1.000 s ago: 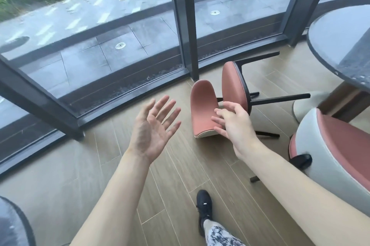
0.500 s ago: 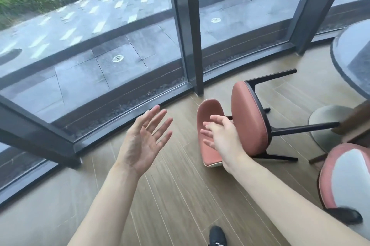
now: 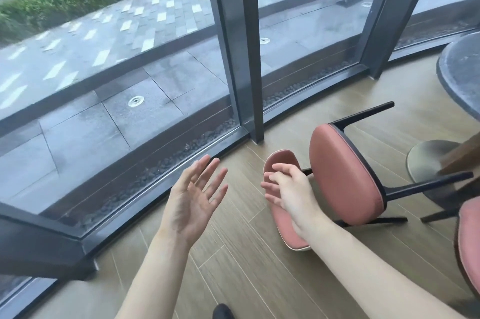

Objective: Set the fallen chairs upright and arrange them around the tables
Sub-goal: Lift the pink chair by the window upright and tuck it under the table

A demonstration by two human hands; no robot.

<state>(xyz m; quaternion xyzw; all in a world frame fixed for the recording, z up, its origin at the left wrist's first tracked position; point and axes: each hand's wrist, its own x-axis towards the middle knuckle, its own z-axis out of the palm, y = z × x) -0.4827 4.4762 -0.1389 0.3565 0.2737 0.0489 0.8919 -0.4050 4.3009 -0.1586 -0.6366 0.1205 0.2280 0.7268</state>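
A pink padded chair [image 3: 342, 175] with black legs lies on its back on the wooden floor near the window, its legs pointing right. Its backrest [image 3: 284, 220] rests on the floor. My right hand [image 3: 288, 190] hovers in front of the backrest with fingers spread, holding nothing; I cannot tell whether it touches the chair. My left hand [image 3: 193, 195] is raised palm-up to the left of the chair, fingers straight, apart from it. A round dark table [image 3: 462, 77] stands at the right edge.
A curved glass window wall with a dark post [image 3: 242, 59] runs behind the chair. The table's round base [image 3: 426, 160] sits right of the chair legs. Another pink chair [image 3: 468, 246] shows at the right edge. My shoe [image 3: 222, 312] is at the bottom.
The view has moved closer to the fallen chair and turned left. Both hands have stayed raised and empty, the right one nearer the backrest.
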